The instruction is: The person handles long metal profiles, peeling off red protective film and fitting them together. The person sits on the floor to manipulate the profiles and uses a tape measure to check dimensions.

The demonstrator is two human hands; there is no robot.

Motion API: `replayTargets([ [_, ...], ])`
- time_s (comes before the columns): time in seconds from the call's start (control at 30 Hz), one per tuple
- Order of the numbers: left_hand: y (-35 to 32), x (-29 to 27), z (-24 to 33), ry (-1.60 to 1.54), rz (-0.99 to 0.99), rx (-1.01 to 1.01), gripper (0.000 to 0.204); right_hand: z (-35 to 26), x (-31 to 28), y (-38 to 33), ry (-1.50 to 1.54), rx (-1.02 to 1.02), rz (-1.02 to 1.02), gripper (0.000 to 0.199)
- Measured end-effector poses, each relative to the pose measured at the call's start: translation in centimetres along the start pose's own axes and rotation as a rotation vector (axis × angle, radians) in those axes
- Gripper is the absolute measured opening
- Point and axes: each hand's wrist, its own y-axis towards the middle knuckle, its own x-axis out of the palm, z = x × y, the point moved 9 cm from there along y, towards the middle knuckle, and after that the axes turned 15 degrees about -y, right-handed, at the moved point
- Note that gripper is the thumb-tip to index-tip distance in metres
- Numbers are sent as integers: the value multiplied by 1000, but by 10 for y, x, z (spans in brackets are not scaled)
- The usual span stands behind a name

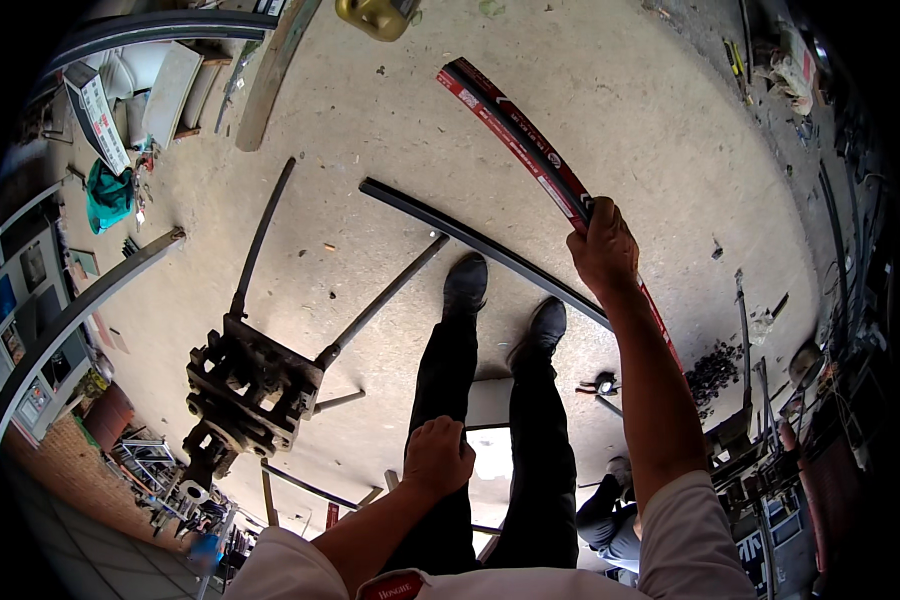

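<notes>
One right hand [602, 245] grip clamped on red-black strip [515, 135], left hand [437, 455] fisted, open concrete floor [620, 120]

Plenty of open concrete floor [610, 130] up ahead, past the shoes. The right hand [602, 245] is up gripping the long red and black strip [515, 135], and that strip cuts diagonally across the upper middle, so anything swinging there hits it. Just under it a black metal bar [470, 238] lies across the floor in front of the feet. The left hand [437, 455] sits closed by the left thigh; to its left the heavy iron machine [245, 385] blocks the way, with its two long handles [380, 300] sticking up and outward. The right side is jammed with tool clutter [770, 370] along the wall. A yellow thing [375, 15] sits at the top edge.
</notes>
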Motion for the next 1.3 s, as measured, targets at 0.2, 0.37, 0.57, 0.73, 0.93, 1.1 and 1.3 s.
replayTargets([
  [0.2,-1,0,-4,0,35,-4,35,1,1,0,-16,19,-12,45],
  [0.37,-1,0,-5,-10,43,-7,36,-1,0,0,-13,20,2,45],
  [0.57,2,-3,-3,16,43,-17,36,1,1,0,6,10,18,46],
  [0.73,2,0,-5,19,47,-24,36,-1,1,-1,1,7,8,46],
  [0.93,3,-1,-2,21,55,-17,36,-2,1,-1,-13,-2,30,47],
  [1.1,3,0,-1,19,55,-20,36,-1,2,-2,-14,-5,26,47],
  [1.3,4,-2,5,40,101,27,24,-2,0,-2,-19,-6,36,48],
])
